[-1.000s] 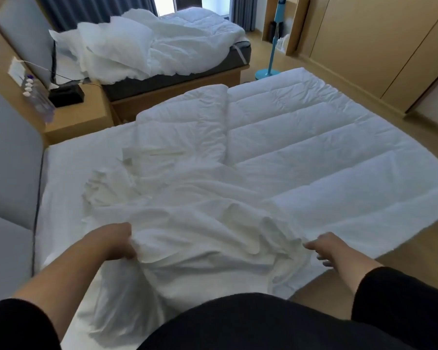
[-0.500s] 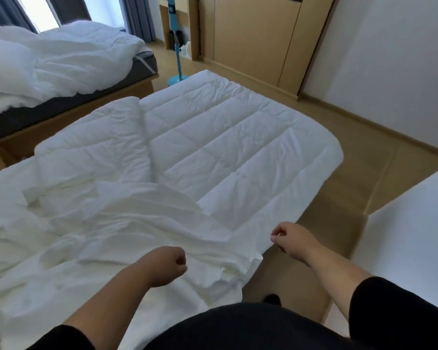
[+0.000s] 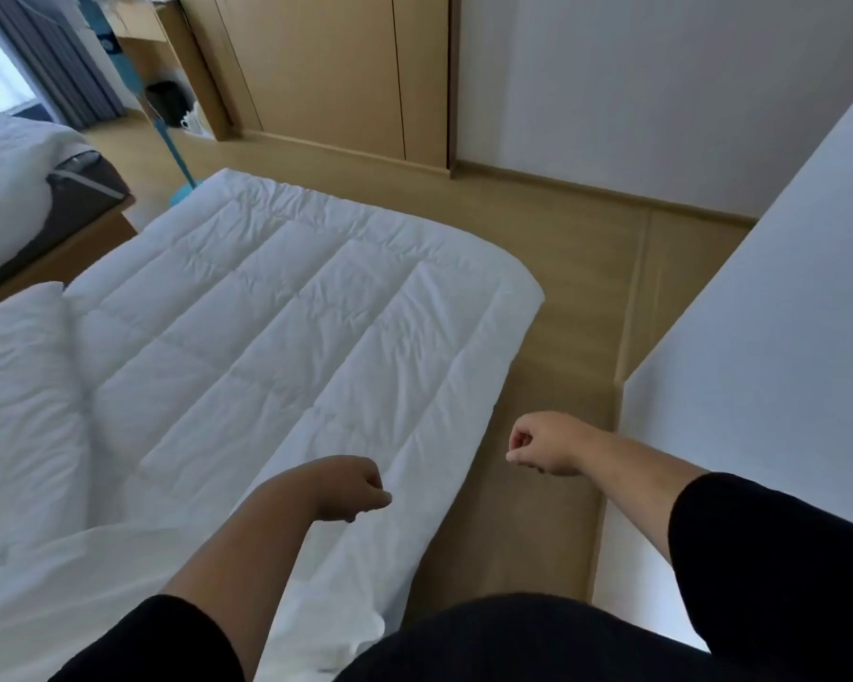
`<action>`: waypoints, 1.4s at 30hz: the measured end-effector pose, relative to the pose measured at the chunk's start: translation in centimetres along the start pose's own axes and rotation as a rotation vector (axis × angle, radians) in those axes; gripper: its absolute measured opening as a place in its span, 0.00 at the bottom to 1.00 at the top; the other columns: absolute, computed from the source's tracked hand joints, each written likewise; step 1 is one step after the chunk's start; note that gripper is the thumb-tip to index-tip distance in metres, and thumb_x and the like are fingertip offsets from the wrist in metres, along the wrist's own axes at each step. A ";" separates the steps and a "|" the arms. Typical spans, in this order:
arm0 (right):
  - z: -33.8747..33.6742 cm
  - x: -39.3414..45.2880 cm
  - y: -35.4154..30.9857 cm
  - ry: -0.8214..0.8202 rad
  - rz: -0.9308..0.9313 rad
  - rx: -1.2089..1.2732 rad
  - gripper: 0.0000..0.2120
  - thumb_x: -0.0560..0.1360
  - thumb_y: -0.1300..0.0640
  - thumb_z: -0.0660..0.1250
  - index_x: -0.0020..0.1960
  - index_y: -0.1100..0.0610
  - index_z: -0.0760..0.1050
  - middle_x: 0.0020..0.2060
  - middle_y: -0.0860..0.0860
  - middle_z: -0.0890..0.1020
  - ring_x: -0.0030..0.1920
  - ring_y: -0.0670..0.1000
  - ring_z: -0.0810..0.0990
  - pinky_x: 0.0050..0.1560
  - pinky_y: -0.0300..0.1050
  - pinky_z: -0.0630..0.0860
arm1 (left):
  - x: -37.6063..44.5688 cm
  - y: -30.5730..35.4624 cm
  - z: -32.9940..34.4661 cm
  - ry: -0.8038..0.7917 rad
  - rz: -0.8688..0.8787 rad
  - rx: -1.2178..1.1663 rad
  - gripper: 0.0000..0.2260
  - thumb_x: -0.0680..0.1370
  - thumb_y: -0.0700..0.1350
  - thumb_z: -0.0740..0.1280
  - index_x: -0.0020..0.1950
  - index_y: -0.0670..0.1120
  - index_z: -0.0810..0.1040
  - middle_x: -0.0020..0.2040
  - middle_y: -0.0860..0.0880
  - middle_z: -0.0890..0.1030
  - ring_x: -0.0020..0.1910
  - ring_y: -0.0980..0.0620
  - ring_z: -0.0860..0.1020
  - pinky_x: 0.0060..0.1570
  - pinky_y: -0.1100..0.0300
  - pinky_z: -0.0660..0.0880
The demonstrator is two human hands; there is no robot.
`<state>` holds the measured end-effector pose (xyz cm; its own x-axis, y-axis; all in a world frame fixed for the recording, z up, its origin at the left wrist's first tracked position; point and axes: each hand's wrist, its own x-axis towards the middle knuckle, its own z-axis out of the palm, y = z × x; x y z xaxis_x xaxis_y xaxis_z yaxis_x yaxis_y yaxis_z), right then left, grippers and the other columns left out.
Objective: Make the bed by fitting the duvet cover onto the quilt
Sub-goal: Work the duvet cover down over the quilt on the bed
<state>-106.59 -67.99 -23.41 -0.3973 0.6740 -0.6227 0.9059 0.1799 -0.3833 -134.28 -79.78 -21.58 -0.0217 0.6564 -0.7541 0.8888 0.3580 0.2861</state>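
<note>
Both hands curled, holding nothing: left hand (image 3: 353, 489) over quilt (image 3: 286, 327), right hand (image 3: 542, 443) over floor (image 3: 587, 268). Tip: probably grab far corner first, pull cover (image 3: 70, 573) flat along edge.

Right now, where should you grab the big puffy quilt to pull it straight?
Probably the rounded far corner of the quilt, where it overhangs the wooden floor. Coming from the floor side, fingers can slip under the loose edge and pinch it. Both the left hand and right hand are curled and hold nothing.

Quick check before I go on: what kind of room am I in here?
Probably a twin hotel-style bedroom: a quilt spread over one bed, a second bed beside it, and a wooden wardrobe along the wall.
</note>
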 end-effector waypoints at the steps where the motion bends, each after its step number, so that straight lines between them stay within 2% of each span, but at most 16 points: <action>1: -2.3 0.7 0.6 0.021 0.002 -0.002 0.05 0.78 0.48 0.68 0.50 0.49 0.78 0.44 0.45 0.81 0.45 0.47 0.80 0.48 0.44 0.77 | 1.1 1.8 -1.7 0.006 0.013 0.008 0.13 0.80 0.58 0.64 0.58 0.51 0.78 0.54 0.52 0.82 0.51 0.54 0.82 0.59 0.53 0.77; 3: -6.6 1.9 1.5 0.056 0.013 0.005 0.08 0.79 0.49 0.67 0.53 0.52 0.79 0.46 0.47 0.82 0.47 0.49 0.81 0.49 0.45 0.77 | 2.8 4.9 -4.8 0.045 0.042 0.028 0.14 0.80 0.58 0.63 0.58 0.51 0.77 0.53 0.53 0.80 0.53 0.54 0.81 0.59 0.53 0.76; 6: -11.3 3.4 2.2 0.072 0.007 0.008 0.09 0.80 0.50 0.66 0.55 0.54 0.78 0.46 0.48 0.81 0.45 0.49 0.80 0.45 0.43 0.74 | 5.1 8.5 -8.8 0.091 0.088 0.039 0.11 0.81 0.58 0.63 0.56 0.53 0.75 0.50 0.55 0.78 0.53 0.54 0.79 0.55 0.56 0.75; 8: -13.5 4.5 2.9 0.070 0.012 0.024 0.09 0.80 0.50 0.67 0.55 0.54 0.78 0.46 0.47 0.81 0.45 0.49 0.80 0.46 0.44 0.75 | 7.2 10.3 -11.1 0.101 0.117 0.035 0.10 0.81 0.58 0.63 0.55 0.53 0.75 0.51 0.55 0.78 0.53 0.54 0.78 0.56 0.56 0.75; 12: -17.4 6.9 5.0 -0.002 0.069 0.001 0.11 0.80 0.48 0.66 0.57 0.54 0.79 0.51 0.49 0.83 0.50 0.51 0.83 0.55 0.48 0.79 | 13.4 13.9 -15.0 0.053 0.166 0.095 0.13 0.81 0.58 0.63 0.57 0.51 0.76 0.54 0.53 0.79 0.54 0.54 0.79 0.54 0.57 0.75; 17: -23.3 11.1 8.7 0.036 0.182 0.075 0.13 0.81 0.48 0.65 0.60 0.54 0.79 0.53 0.50 0.82 0.53 0.51 0.82 0.58 0.48 0.79 | 22.5 20.0 -21.9 -0.014 0.256 0.206 0.16 0.81 0.57 0.63 0.59 0.46 0.77 0.56 0.48 0.82 0.54 0.51 0.82 0.56 0.55 0.76; 20: -26.6 12.9 11.1 0.100 0.246 0.175 0.11 0.81 0.47 0.65 0.57 0.52 0.79 0.50 0.48 0.82 0.51 0.50 0.82 0.55 0.47 0.78 | 26.9 24.5 -26.7 -0.026 0.315 0.260 0.16 0.81 0.56 0.62 0.58 0.45 0.79 0.54 0.46 0.83 0.53 0.50 0.83 0.55 0.54 0.77; 23: -29.4 14.2 13.7 0.118 0.294 0.257 0.08 0.81 0.47 0.65 0.53 0.50 0.78 0.45 0.44 0.80 0.47 0.47 0.81 0.48 0.42 0.76 | 30.7 28.9 -30.3 -0.030 0.360 0.255 0.13 0.80 0.57 0.63 0.56 0.49 0.78 0.53 0.50 0.82 0.52 0.52 0.82 0.56 0.55 0.76; 25: -31.2 15.7 15.6 0.115 0.325 0.287 0.08 0.80 0.46 0.65 0.53 0.50 0.77 0.45 0.44 0.79 0.48 0.47 0.81 0.45 0.40 0.74 | 33.3 31.7 -32.0 -0.037 0.388 0.281 0.12 0.80 0.57 0.63 0.56 0.51 0.77 0.53 0.53 0.80 0.52 0.54 0.80 0.56 0.55 0.76; 29: -35.7 20.9 19.7 0.095 0.348 0.288 0.09 0.80 0.46 0.66 0.54 0.50 0.77 0.43 0.42 0.78 0.47 0.47 0.81 0.46 0.41 0.74 | 39.1 35.6 -35.2 -0.096 0.353 0.327 0.14 0.80 0.58 0.63 0.57 0.49 0.78 0.54 0.50 0.83 0.52 0.53 0.82 0.55 0.56 0.76; 33: -42.0 28.1 24.0 0.079 0.321 0.274 0.09 0.80 0.46 0.66 0.54 0.50 0.78 0.45 0.45 0.80 0.46 0.48 0.81 0.48 0.44 0.75 | 46.1 39.3 -39.3 -0.107 0.291 0.308 0.15 0.78 0.58 0.64 0.55 0.49 0.78 0.53 0.49 0.84 0.51 0.52 0.83 0.54 0.55 0.76; 35: -45.6 31.9 26.3 0.062 0.312 0.229 0.11 0.80 0.45 0.65 0.55 0.51 0.79 0.46 0.48 0.82 0.45 0.49 0.81 0.45 0.44 0.74 | 49.5 41.3 -41.4 -0.090 0.279 0.278 0.13 0.78 0.58 0.64 0.54 0.50 0.77 0.53 0.49 0.84 0.52 0.51 0.82 0.56 0.54 0.76; 38: -51.4 36.9 29.1 -0.003 0.325 0.119 0.18 0.80 0.45 0.64 0.57 0.59 0.79 0.48 0.60 0.84 0.40 0.53 0.76 0.41 0.45 0.69 | 53.5 44.2 -45.1 -0.074 0.233 0.214 0.11 0.79 0.57 0.65 0.51 0.50 0.76 0.52 0.48 0.84 0.51 0.50 0.83 0.55 0.55 0.77; 40: -55.5 39.9 29.9 -0.044 0.311 0.065 0.15 0.80 0.45 0.64 0.55 0.56 0.79 0.43 0.53 0.82 0.41 0.51 0.76 0.42 0.44 0.70 | 55.5 45.3 -47.6 -0.054 0.210 0.129 0.10 0.80 0.56 0.65 0.51 0.49 0.76 0.54 0.47 0.83 0.52 0.48 0.83 0.54 0.55 0.77; 42: -59.4 43.0 29.9 -0.026 0.294 0.049 0.10 0.80 0.45 0.65 0.54 0.50 0.78 0.45 0.45 0.79 0.45 0.48 0.79 0.45 0.43 0.73 | 57.2 45.7 -49.9 -0.042 0.189 0.058 0.10 0.80 0.55 0.66 0.52 0.50 0.76 0.55 0.48 0.81 0.53 0.48 0.82 0.56 0.54 0.77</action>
<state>-87.86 8.89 -21.16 -0.1228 0.6731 -0.7293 0.9749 -0.0555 -0.2154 -117.73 7.26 -22.14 0.1661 0.6798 -0.7144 0.9001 0.1914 0.3914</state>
